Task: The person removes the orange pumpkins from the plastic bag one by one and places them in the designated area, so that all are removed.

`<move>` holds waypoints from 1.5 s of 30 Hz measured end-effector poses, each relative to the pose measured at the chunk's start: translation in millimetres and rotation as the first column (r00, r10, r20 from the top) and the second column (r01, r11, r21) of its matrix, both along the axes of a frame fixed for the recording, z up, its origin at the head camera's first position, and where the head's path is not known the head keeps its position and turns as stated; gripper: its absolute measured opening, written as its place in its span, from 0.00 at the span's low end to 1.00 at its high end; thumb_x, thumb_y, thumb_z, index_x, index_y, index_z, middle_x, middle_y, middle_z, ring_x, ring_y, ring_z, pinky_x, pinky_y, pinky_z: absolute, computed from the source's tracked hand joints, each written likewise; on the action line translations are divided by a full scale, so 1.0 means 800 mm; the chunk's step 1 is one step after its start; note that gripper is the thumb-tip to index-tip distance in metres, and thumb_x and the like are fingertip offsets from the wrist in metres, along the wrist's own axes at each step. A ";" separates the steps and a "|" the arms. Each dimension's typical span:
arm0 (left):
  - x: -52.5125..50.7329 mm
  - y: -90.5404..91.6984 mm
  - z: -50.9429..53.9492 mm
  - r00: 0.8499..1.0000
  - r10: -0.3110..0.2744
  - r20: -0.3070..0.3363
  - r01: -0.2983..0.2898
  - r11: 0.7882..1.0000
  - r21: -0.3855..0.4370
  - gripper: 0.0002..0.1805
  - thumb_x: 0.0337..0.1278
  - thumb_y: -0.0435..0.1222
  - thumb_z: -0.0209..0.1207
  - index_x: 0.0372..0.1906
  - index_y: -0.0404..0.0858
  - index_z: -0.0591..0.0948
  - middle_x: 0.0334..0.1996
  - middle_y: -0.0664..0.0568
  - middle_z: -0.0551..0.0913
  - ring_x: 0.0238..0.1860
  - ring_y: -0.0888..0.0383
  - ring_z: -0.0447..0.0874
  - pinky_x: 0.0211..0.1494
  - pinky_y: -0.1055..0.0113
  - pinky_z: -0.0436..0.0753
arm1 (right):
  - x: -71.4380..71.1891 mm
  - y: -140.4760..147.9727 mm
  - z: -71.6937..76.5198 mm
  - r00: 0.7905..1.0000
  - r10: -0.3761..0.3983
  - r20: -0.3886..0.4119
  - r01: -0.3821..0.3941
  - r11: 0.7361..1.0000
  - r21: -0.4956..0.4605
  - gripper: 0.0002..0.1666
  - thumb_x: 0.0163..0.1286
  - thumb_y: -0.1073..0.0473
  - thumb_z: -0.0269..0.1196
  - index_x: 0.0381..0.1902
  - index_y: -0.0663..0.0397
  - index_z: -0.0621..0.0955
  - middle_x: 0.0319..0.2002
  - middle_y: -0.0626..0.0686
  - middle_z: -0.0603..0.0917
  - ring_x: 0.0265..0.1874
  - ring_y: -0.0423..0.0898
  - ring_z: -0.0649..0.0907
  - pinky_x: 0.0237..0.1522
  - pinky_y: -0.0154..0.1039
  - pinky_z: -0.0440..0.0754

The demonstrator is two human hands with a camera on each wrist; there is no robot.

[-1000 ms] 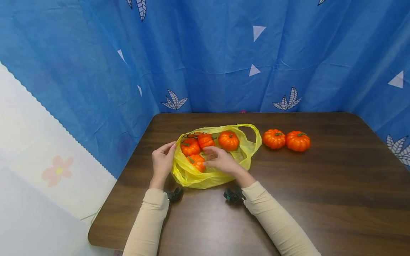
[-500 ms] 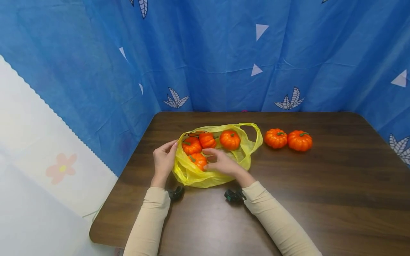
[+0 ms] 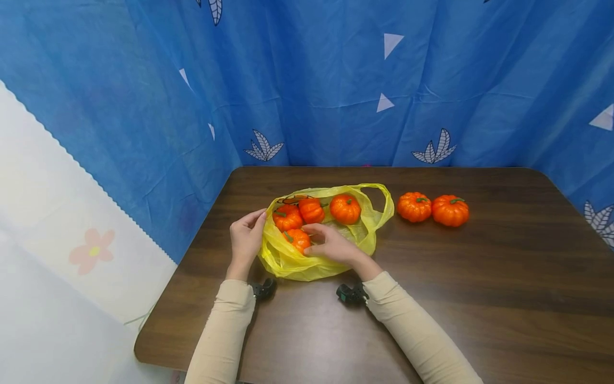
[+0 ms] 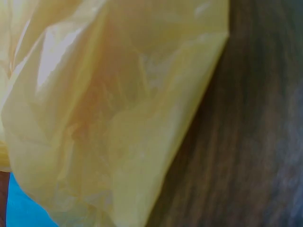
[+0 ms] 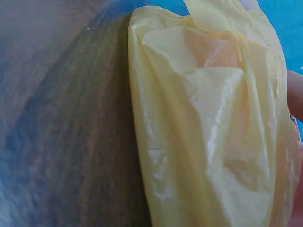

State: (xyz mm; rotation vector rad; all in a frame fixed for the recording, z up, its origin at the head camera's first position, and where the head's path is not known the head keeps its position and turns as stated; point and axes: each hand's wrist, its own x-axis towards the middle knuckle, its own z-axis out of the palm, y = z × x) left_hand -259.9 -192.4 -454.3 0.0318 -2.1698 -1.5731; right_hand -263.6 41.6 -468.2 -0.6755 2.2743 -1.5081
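Yellow bag (image 3: 307, 271) being pinched at rim by fingers of left hand (image 3: 245, 237), toward surface's (image 3: 489, 293) far-left corner; inside, front pumpkin (image 3: 296, 242) being cupped by spread fingers of right hand (image 3: 332, 245)

A dark brown, wood-grained table (image 3: 518, 277) with rounded far corners. From its middle, a yellow plastic bag (image 3: 302, 269) lies toward eleven o'clock, mouth spread wide. Toward one o'clock sits an orange pumpkin (image 3: 414, 207); just beside it, at three o'clock, a second pumpkin (image 3: 450, 212).
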 end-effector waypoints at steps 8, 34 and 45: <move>0.021 0.012 0.030 1.000 -0.005 -0.013 0.005 1.000 -0.026 0.12 0.66 0.28 0.60 0.48 0.24 0.85 0.46 0.31 0.87 0.45 0.37 0.87 0.39 0.88 0.79 | 0.000 0.000 -0.001 1.000 -0.013 -0.016 0.014 1.000 0.018 0.35 0.65 0.58 0.70 0.68 0.56 0.74 0.66 0.57 0.78 0.65 0.57 0.77 0.69 0.54 0.73; 0.019 0.012 0.029 1.000 -0.003 0.008 0.003 1.000 -0.011 0.12 0.66 0.29 0.61 0.48 0.24 0.85 0.47 0.32 0.87 0.46 0.39 0.88 0.39 0.88 0.79 | -0.003 -0.004 -0.008 0.997 -0.071 -0.001 0.071 0.997 0.002 0.30 0.65 0.59 0.70 0.64 0.56 0.77 0.62 0.58 0.81 0.62 0.56 0.79 0.69 0.52 0.74; 0.018 0.013 0.030 1.000 0.006 0.011 -0.006 1.000 -0.002 0.12 0.65 0.29 0.62 0.47 0.24 0.86 0.46 0.32 0.87 0.45 0.38 0.87 0.38 0.88 0.79 | -0.006 -0.003 -0.012 0.996 -0.090 -0.019 0.090 0.996 -0.002 0.26 0.65 0.60 0.69 0.61 0.58 0.80 0.57 0.59 0.84 0.57 0.55 0.82 0.65 0.51 0.77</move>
